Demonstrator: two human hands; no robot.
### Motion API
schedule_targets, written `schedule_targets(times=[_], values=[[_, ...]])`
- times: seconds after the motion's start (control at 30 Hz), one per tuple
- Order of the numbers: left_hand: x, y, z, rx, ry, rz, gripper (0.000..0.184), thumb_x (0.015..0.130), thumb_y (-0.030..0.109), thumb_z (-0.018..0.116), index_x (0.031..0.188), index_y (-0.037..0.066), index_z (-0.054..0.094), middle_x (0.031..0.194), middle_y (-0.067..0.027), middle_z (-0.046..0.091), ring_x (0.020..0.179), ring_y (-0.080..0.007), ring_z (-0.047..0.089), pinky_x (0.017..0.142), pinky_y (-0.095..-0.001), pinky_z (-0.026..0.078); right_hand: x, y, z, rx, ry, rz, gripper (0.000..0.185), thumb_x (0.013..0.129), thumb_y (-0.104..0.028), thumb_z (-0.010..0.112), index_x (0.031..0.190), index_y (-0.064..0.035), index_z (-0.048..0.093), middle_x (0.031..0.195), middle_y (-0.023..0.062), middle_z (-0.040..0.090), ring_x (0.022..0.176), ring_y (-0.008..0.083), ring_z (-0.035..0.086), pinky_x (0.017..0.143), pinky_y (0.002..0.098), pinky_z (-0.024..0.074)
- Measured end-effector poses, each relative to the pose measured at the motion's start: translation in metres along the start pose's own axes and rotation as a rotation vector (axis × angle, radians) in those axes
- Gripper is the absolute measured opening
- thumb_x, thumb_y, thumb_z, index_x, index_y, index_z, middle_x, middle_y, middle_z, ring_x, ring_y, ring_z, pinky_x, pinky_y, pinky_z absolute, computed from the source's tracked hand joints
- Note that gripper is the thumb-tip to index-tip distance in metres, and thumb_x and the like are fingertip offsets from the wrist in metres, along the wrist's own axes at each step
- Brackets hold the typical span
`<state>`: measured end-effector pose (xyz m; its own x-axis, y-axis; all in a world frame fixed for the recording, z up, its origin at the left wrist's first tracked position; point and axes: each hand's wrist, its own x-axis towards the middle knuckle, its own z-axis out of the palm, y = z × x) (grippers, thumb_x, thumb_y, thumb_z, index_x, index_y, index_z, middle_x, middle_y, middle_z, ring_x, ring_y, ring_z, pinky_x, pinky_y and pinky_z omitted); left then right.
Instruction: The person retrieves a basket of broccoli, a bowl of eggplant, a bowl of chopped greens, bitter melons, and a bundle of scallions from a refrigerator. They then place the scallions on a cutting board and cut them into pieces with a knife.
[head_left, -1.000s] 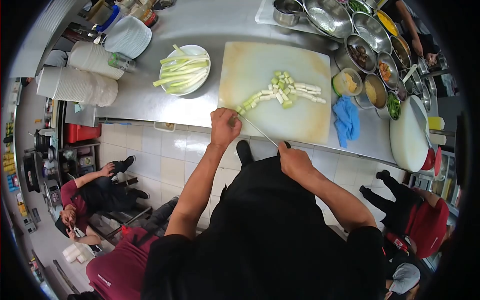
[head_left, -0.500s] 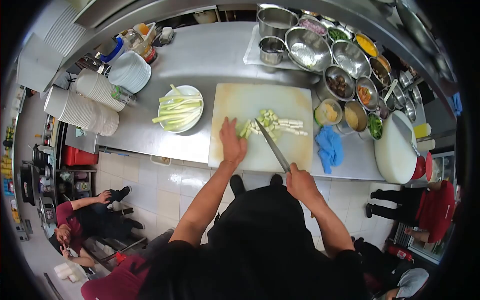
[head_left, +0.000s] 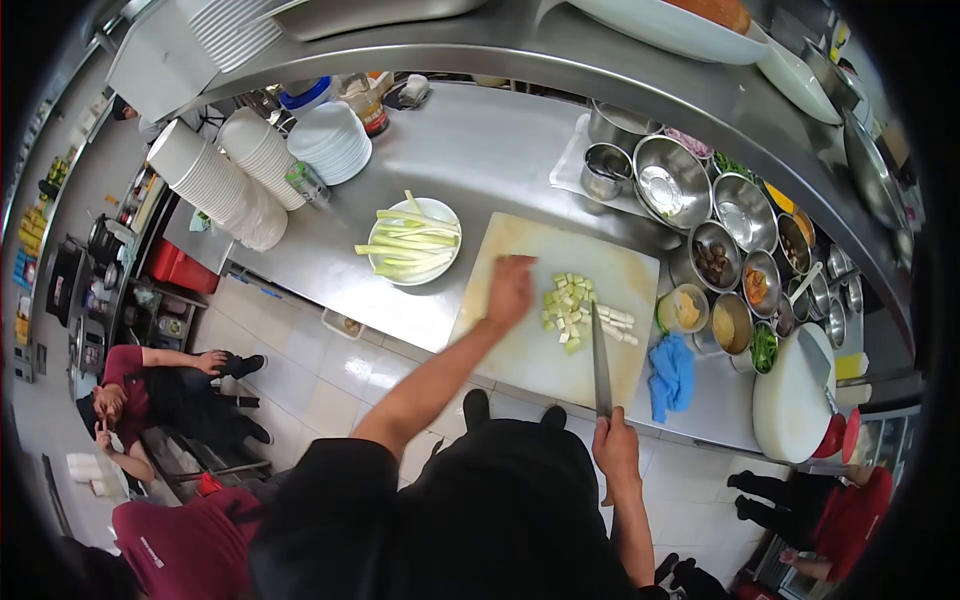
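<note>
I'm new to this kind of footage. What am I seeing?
There is no machine here, just a person working bare-handed. The camera is worn on that person's head, looking forward and down. On the metal counter lies a pale cutting board with chopped green and white pieces on it. Left of the board stands a white bowl of long stalks; to the right are a blue cloth and metal bowls. The right hand grips a knife by its handle; the left hand is open over the board and looks empty.
</note>
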<state>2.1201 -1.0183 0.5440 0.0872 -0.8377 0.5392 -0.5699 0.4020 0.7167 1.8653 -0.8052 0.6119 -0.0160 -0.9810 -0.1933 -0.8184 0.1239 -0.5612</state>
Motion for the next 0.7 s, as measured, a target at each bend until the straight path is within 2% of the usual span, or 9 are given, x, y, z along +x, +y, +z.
schedule_targets(times=[0.03, 0.1, 0.13, 0.2, 0.3, 0.43, 0.5, 0.63, 0.7], values=[[0.008, -0.020, -0.024, 0.114, 0.099, 0.099, 0.029, 0.072, -0.008, 0.050, 0.093, 0.003, 0.066, 0.094, -0.0167, 0.064, 0.092, -0.0342, 0.056, 0.085, -0.0422, 0.043, -0.001, -0.003, 0.002, 0.008, 0.000, 0.008, 0.020, 0.091, -0.016, 0.052, 0.096, 0.0028, 0.046, 0.068, 0.0285, 0.059, 0.067, 0.0486, 0.058, 0.060, 0.0550, 0.0456], [0.026, -0.061, -0.088, 0.451, -0.115, 0.023, 0.034, 0.062, -0.006, 0.055, 0.092, 0.004, 0.069, 0.092, -0.0155, 0.064, 0.089, -0.0343, 0.058, 0.077, -0.0417, 0.045, 0.002, -0.014, 0.004, -0.095, -0.128, -0.036, 0.025, 0.090, -0.017, 0.051, 0.104, 0.0029, 0.048, 0.068, 0.0270, 0.061, 0.066, 0.0466, 0.060, 0.061, 0.0549, 0.0473], [0.036, -0.085, -0.115, 0.629, -0.307, -0.158, 0.035, 0.061, 0.001, 0.062, 0.095, 0.008, 0.069, 0.091, -0.0128, 0.065, 0.096, -0.0326, 0.058, 0.082, -0.0452, 0.043, 0.005, -0.018, 0.007, -0.087, -0.126, -0.030, 0.025, 0.090, -0.017, 0.051, 0.104, 0.0029, 0.048, 0.068, 0.0270, 0.061, 0.066, 0.0466, 0.060, 0.061, 0.0549, 0.0473], [0.047, -0.083, -0.154, 1.023, -0.543, -0.272, 0.039, 0.062, 0.010, 0.067, 0.101, 0.014, 0.068, 0.094, -0.0108, 0.065, 0.103, -0.0301, 0.057, 0.091, -0.0512, 0.037, 0.013, -0.024, 0.016, -0.086, -0.238, -0.130, 0.025, 0.090, -0.019, 0.051, 0.103, 0.0026, 0.048, 0.069, 0.0264, 0.061, 0.066, 0.0460, 0.060, 0.063, 0.0548, 0.0478], [0.047, -0.104, -0.179, 1.022, -0.627, -0.051, 0.042, 0.066, 0.014, 0.066, 0.108, 0.018, 0.066, 0.100, -0.0098, 0.065, 0.108, -0.0282, 0.055, 0.098, -0.0561, 0.030, 0.027, -0.029, 0.033, -0.097, -0.249, -0.174, 0.025, 0.091, -0.021, 0.050, 0.101, 0.0015, 0.049, 0.071, 0.0259, 0.062, 0.069, 0.0452, 0.061, 0.067, 0.0550, 0.0481], [0.049, -0.112, -0.173, 1.075, -0.733, -0.046, 0.041, 0.067, 0.015, 0.065, 0.109, 0.017, 0.064, 0.105, -0.0121, 0.064, 0.107, -0.0296, 0.056, 0.100, -0.0527, 0.032, 0.046, -0.034, 0.049, -0.124, -0.267, -0.213, 0.024, 0.091, -0.022, 0.049, 0.100, -0.0001, 0.050, 0.072, 0.0257, 0.062, 0.071, 0.0448, 0.062, 0.068, 0.0549, 0.0486], [0.058, -0.126, -0.170, 1.121, -0.832, -0.160, 0.039, 0.068, 0.015, 0.064, 0.107, 0.014, 0.063, 0.106, -0.0142, 0.063, 0.106, -0.0310, 0.058, 0.100, -0.0504, 0.035, 0.051, -0.029, 0.060, -0.119, -0.270, -0.206, 0.024, 0.090, -0.023, 0.048, 0.099, -0.0007, 0.051, 0.072, 0.0254, 0.062, 0.071, 0.0448, 0.062, 0.068, 0.0553, 0.0486], [0.061, -0.131, -0.177, 0.923, -0.694, -0.125, 0.040, 0.070, 0.011, 0.060, 0.109, 0.005, 0.055, 0.092, -0.0217, 0.063, 0.084, -0.0365, 0.063, 0.077, -0.0489, 0.049, 0.068, -0.011, 0.074, -0.087, -0.269, -0.240, 0.027, 0.090, -0.027, 0.048, 0.101, -0.0026, 0.052, 0.075, 0.0250, 0.062, 0.074, 0.0447, 0.061, 0.070, 0.0558, 0.0481], [0.063, -0.079, -0.175, 0.813, -0.605, -0.114, 0.037, 0.073, 0.010, 0.057, 0.108, 0.002, 0.052, 0.093, -0.0219, 0.061, 0.083, -0.0392, 0.062, 0.076, -0.0489, 0.049, 0.075, -0.013, 0.064, -0.051, -0.272, -0.205, 0.028, 0.090, -0.027, 0.048, 0.102, -0.0020, 0.052, 0.078, 0.0253, 0.063, 0.077, 0.0445, 0.062, 0.072, 0.0556, 0.0478]])
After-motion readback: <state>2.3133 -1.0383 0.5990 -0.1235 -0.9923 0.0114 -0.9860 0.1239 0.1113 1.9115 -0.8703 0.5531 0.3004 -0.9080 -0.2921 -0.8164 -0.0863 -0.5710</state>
